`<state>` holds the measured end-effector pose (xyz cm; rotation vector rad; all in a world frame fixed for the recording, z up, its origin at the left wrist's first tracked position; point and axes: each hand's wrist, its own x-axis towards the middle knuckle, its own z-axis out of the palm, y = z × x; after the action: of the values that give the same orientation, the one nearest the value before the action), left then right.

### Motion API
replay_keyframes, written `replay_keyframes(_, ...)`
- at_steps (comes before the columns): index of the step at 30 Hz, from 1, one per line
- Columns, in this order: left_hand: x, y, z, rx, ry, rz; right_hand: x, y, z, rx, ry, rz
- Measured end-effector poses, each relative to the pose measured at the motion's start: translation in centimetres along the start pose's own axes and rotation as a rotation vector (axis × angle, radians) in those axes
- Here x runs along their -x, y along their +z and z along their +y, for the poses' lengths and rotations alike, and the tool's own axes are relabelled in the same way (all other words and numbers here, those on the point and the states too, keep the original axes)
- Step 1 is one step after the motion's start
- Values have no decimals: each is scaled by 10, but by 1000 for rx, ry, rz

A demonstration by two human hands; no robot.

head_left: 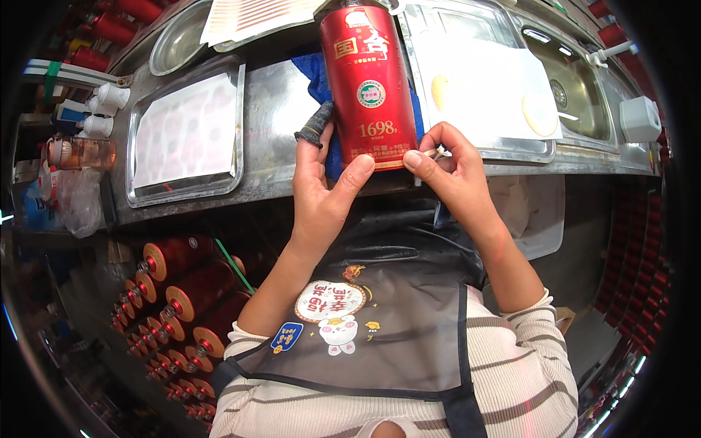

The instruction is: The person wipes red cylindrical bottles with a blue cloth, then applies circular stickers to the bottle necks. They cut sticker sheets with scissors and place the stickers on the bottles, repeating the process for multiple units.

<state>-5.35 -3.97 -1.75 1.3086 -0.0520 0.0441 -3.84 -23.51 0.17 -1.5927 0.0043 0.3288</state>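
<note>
A red bottle (pixel 372 66) with gold and white print lies on a blue cloth (pixel 315 77) at the counter's edge, its base toward me. My left hand (pixel 318 190) holds its lower left side, thumb pressed on the front near the base. A dark grey fabric finger cover (pixel 315 125) sits on one finger of that hand. At the lower right of the bottle is my right hand (pixel 461 175), its thumb tip against the bottle and its fingers curled. Something small and pale shows between these fingers; I cannot make out what it is.
Left of the bottle, a metal tray (pixel 130 175) holds a printed white sheet (pixel 186 131). Another tray (pixel 537 155) and sheet (pixel 482 87) lie to the right, before a sink (pixel 584 80). A metal bowl (pixel 179 40) stands at the back. Red bottles (pixel 179 255) are stacked below left.
</note>
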Motion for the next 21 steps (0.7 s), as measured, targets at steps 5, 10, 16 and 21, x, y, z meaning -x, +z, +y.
replay_keyframes(5,2,-1,-1,10,-4,9,-1,1,1,-7,-9,27)
replay_keyframes(10,2,-1,-3,33,0,-4,0,4,-3,35,-25,52)
replay_keyframes(16,2,-1,-5,8,14,-10,0,5,0,61,-47,68)
replay_keyframes(21,2,-1,-4,-1,9,-4,0,5,0,39,-35,49)
